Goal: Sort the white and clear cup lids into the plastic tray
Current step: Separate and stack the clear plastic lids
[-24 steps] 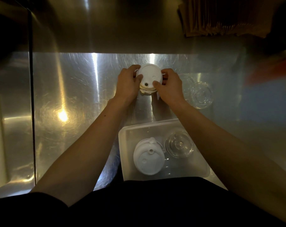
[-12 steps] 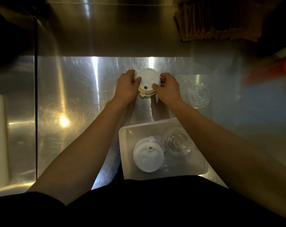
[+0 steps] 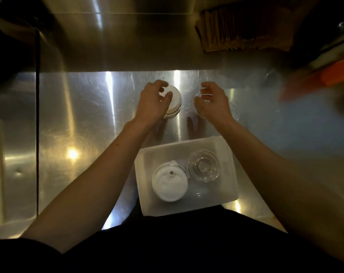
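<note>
Plastic tray (image 3: 145,186) nearest me already holds a white lid stack (image 3: 169,184) and clear lids (image 3: 203,166); beyond on the bench (image 3: 78,115), my left hand (image 3: 153,103) fingers grip the remaining white lids (image 3: 175,99), right hand (image 3: 212,101) curls loosely over blurred clear lids, grasp unclear, so lift straight, white beside white.

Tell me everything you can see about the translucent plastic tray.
The translucent plastic tray is rectangular with low walls and rounded corners, lying flat on the steel counter near the person. Inside, a stack of white cup lids sits left and a stack of clear cup lids right. Neither hand touches it.
</note>
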{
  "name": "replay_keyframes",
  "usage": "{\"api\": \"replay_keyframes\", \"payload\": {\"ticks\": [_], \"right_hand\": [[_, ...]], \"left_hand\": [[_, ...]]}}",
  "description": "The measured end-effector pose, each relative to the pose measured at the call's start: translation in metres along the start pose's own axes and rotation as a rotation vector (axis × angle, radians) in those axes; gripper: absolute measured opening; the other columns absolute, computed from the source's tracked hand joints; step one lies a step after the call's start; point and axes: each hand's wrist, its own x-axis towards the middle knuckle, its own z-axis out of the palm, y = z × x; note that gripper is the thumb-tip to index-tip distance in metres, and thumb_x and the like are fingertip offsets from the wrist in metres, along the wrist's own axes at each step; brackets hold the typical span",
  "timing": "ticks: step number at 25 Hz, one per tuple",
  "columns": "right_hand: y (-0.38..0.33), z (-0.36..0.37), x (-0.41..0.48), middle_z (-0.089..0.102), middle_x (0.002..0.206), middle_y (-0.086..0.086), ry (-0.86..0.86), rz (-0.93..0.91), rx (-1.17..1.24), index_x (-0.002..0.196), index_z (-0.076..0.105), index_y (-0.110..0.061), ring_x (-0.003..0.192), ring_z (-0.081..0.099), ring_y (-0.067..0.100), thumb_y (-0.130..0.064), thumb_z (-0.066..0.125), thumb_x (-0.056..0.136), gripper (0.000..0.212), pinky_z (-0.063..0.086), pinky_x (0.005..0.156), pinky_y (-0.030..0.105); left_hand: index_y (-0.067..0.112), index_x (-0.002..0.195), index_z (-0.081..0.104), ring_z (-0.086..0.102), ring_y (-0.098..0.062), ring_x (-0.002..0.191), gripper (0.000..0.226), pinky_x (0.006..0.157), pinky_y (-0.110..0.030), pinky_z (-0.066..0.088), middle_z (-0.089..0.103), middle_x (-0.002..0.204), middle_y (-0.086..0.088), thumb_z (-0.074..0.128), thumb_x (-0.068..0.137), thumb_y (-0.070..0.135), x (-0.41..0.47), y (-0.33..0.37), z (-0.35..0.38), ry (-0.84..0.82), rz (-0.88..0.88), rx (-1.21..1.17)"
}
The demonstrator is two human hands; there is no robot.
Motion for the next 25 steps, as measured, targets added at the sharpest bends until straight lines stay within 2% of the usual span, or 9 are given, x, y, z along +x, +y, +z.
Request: {"api": "replay_keyframes", "payload": {"ticks": [2,5,6,10,13,16,19,25], "right_hand": [[0.008,-0.019,-0.002,0.056,0.117,0.0,0.04,0.002,-0.008,0.128,0.051,-0.017,0.102,0.056,0.013,-0.017,0.065,0.086,0.045,0.049,0.086,0.025],[0.021,-0.044,-0.005,0.056,0.117,-0.001,0.096,0.013,-0.029,0.129,0.051,-0.016,0.101,0.056,0.013,-0.016,0.065,0.087,0.044,0.045,0.083,0.02],[0.026,-0.052,-0.007,0.056,0.117,-0.001,0.115,0.024,-0.031,0.129,0.051,-0.016,0.1,0.056,0.012,-0.016,0.065,0.087,0.044,0.045,0.084,0.02],[0.051,-0.076,-0.012,0.059,0.116,0.004,0.185,0.073,-0.005,0.127,0.053,-0.014,0.097,0.058,0.014,-0.015,0.066,0.084,0.045,0.047,0.082,0.021],[0.069,-0.087,-0.015,0.057,0.11,0.001,0.205,0.111,0.019,0.127,0.054,-0.014,0.097,0.059,0.016,-0.016,0.068,0.082,0.047,0.051,0.084,0.026],[0.081,-0.091,-0.015,0.058,0.111,0.002,0.209,0.14,0.021,0.127,0.053,-0.013,0.094,0.059,0.014,-0.015,0.068,0.082,0.048,0.051,0.085,0.027],[0.088,-0.089,-0.015,0.056,0.111,0.002,0.198,0.168,0.034,0.129,0.053,-0.014,0.094,0.059,0.014,-0.015,0.066,0.082,0.048,0.05,0.088,0.028],[0.101,-0.085,-0.013,0.059,0.114,0.004,0.176,0.214,0.06,0.132,0.049,-0.014,0.098,0.059,0.015,-0.014,0.065,0.082,0.053,0.049,0.087,0.026]], "left_hand": [[0.015,0.126,0.056,0.06,-0.012,0.09,0.035,0.078,-0.015,0.047,0.06,0.123,-0.009,0.057,0.093,0.028,-0.002,0.016,0.014,-0.035,0.072,0.003],[0.016,0.125,0.056,0.064,-0.019,0.097,0.035,0.088,-0.034,0.054,0.062,0.12,-0.01,0.057,0.092,0.029,-0.005,0.035,0.037,-0.124,0.099,0.013],[0.016,0.125,0.056,0.064,-0.021,0.099,0.035,0.09,-0.037,0.054,0.062,0.121,-0.01,0.057,0.092,0.029,-0.007,0.04,0.045,-0.151,0.106,0.026],[0.014,0.128,0.053,0.063,-0.025,0.105,0.038,0.092,-0.035,0.05,0.059,0.126,-0.013,0.057,0.092,0.026,-0.011,0.054,0.072,-0.255,0.147,0.073],[0.014,0.132,0.049,0.061,-0.026,0.11,0.042,0.093,-0.033,0.048,0.056,0.132,-0.013,0.057,0.092,0.025,-0.011,0.059,0.087,-0.307,0.12,0.082],[0.014,0.134,0.048,0.06,-0.026,0.114,0.044,0.093,-0.028,0.042,0.055,0.135,-0.012,0.057,0.092,0.021,-0.01,0.061,0.099,-0.33,0.102,0.123],[0.013,0.135,0.047,0.059,-0.025,0.117,0.045,0.098,-0.029,0.04,0.054,0.137,-0.013,0.056,0.092,0.019,-0.009,0.062,0.105,-0.345,0.097,0.157],[0.011,0.137,0.046,0.056,-0.028,0.12,0.049,0.098,-0.029,0.038,0.056,0.135,-0.015,0.056,0.089,0.015,-0.006,0.065,0.116,-0.363,0.137,0.228]]}}
